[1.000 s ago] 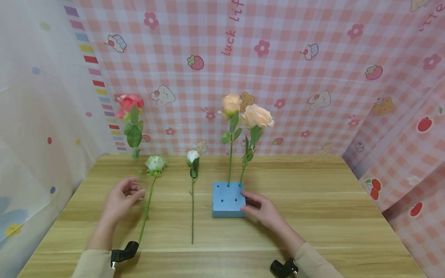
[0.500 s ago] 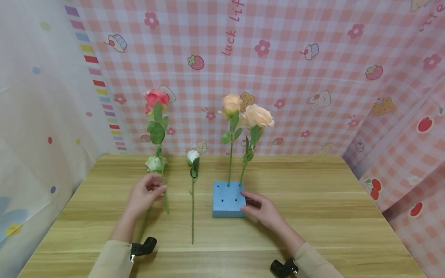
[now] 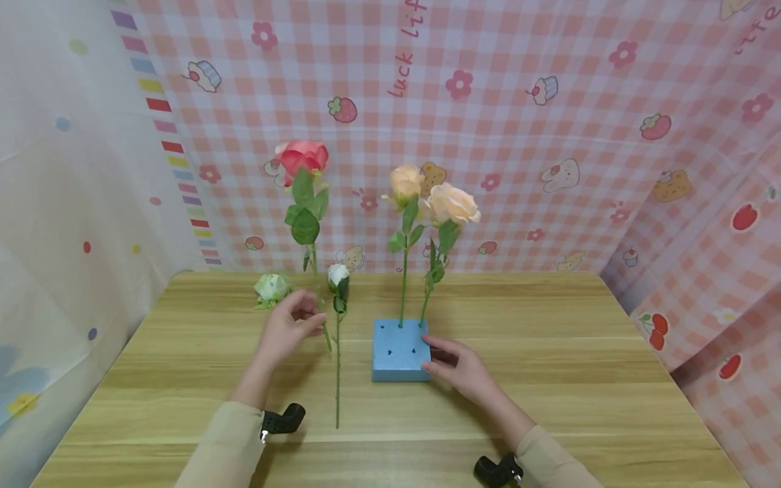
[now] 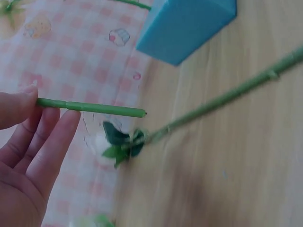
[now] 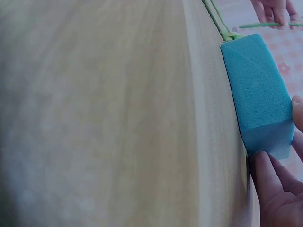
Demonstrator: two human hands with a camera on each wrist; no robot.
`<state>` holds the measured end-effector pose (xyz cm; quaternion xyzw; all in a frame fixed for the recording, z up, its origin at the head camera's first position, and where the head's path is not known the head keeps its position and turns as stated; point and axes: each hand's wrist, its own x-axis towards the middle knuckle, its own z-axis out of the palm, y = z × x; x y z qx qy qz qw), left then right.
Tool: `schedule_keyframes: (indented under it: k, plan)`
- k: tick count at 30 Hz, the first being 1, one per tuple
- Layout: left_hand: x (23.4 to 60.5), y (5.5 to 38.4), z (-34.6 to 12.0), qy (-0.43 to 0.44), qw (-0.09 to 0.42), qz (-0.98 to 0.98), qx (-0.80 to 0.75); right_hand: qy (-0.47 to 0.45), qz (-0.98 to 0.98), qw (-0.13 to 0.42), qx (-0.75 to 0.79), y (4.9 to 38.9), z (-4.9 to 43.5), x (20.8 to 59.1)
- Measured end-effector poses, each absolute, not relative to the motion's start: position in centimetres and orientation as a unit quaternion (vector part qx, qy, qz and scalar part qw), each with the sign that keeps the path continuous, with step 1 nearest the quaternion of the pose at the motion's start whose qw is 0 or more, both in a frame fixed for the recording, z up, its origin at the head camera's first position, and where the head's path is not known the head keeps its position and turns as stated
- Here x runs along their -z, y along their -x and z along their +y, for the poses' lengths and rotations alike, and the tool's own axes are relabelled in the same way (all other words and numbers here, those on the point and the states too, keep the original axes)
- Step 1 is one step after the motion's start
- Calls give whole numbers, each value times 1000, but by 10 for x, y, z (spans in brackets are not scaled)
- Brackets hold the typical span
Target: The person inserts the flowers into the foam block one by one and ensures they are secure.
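My left hand (image 3: 291, 325) pinches the green stem of a pinkish-red rose (image 3: 305, 159), which stands upright over the table's left half. In the left wrist view the cut end of that stem (image 4: 111, 109) sticks out past thumb and fingertips. With thumb and fingers my right hand (image 3: 466, 373) holds the right side of a blue foam block (image 3: 399, 369). Several small holes dot the block's top. Two peach roses, one taller (image 3: 405, 184) and one fuller (image 3: 454, 205), stand in its back holes. A white rosebud (image 3: 337, 276) lies just right of the left hand.
A pale green-white flower (image 3: 272, 289) lies at the back left, its stem hidden behind the left hand and arm. Both rest on a wooden table (image 3: 549, 386). A pink checked cloth (image 3: 518, 135) hangs behind the table's far edge.
The left hand has carried the pinkish-red rose rightward, past the pale green flower and close to the white rosebud. The right hand and the block have stayed in place.
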<state>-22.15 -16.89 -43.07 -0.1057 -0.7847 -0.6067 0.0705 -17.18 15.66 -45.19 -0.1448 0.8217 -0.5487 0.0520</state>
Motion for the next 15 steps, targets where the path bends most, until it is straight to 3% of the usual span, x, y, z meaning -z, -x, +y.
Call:
schedule_keyframes:
  k: [8,15]
  plan:
    - [419,229,-146,144,98,-782,598,143,822,56,549,171,156,450]
    - [411,232,-127,143,93,-792,587,143,822,59,548,171,156,449]
